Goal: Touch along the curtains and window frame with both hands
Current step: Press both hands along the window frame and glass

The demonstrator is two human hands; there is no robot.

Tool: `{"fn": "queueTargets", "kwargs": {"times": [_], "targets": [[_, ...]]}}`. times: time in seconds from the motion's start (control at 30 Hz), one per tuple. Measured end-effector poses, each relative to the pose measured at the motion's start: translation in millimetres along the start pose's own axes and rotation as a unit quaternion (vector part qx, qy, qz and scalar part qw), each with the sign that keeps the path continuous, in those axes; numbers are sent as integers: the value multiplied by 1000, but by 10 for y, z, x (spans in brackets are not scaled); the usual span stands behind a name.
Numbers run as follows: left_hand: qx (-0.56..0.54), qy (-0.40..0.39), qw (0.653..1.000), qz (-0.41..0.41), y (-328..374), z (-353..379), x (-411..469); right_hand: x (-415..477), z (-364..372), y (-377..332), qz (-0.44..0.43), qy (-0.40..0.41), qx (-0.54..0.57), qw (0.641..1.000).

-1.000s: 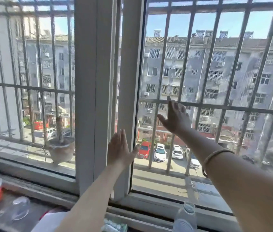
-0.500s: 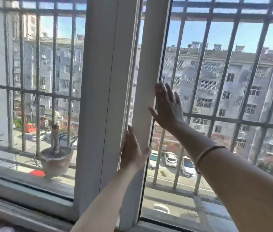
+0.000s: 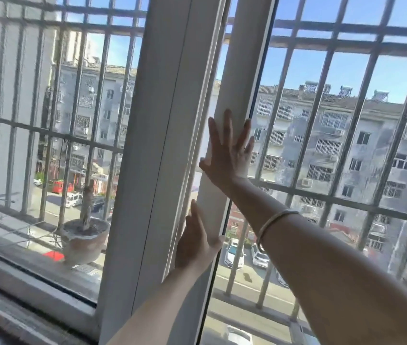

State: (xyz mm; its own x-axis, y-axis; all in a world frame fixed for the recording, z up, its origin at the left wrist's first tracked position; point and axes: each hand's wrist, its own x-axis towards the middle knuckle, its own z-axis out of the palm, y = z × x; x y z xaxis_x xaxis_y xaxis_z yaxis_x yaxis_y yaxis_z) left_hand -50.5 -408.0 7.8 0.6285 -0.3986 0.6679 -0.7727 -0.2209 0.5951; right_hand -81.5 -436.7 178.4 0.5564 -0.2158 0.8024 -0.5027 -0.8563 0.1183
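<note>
Both hands are raised against the white window frame (image 3: 162, 135), which runs up the middle of the view as two upright members side by side, a wide one to the left and a narrower sash upright to the right. The right hand (image 3: 227, 155) lies flat on the narrower upright, palm to the surface, fingers spread wide and straight with the thumb held out toward the groove between the two uprights; it grips nothing. A thin pale bangle (image 3: 272, 225) circles the right forearm below the wrist. The left hand (image 3: 196, 241) sits lower on the same upright, fingers straight and held together, pointing up along the groove, the thumb splayed to the right across the upright's face; it too is open and holds nothing. The two hands are apart, the left one below the right. No curtain shows here. Beyond the glass, grey security bars (image 3: 327, 100) form a grid across both panes. On the outer ledge (image 3: 3, 220) left of the frame, near its right end and close against the wide upright, stands a potted plant (image 3: 85, 235) with a bare trunk. Farther off are grey apartment blocks (image 3: 347, 145) and parked cars (image 3: 234, 252) in the street below. No writing or label can be read anywhere.
</note>
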Motion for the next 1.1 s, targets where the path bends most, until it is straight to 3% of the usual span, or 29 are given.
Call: {"fn": "queueTargets", "kwargs": {"times": [0.3,0.5,0.67,0.93,1.1], "targets": [[-65,-31,997,22,226,275,-115,-130,-65,368,-8,29,-14,999],[-101,-22,994,40,422,467,-201,-205,-149,593,-33,29,-94,995],[-144,-40,987,59,631,579,-299,-271,-251,788,-82,8,-143,986],[-240,-52,962,117,1062,787,-490,-480,-512,1345,-86,-36,-261,961],[-266,-118,946,143,1351,1020,-605,-663,-710,1699,-66,-62,-308,947]]}}
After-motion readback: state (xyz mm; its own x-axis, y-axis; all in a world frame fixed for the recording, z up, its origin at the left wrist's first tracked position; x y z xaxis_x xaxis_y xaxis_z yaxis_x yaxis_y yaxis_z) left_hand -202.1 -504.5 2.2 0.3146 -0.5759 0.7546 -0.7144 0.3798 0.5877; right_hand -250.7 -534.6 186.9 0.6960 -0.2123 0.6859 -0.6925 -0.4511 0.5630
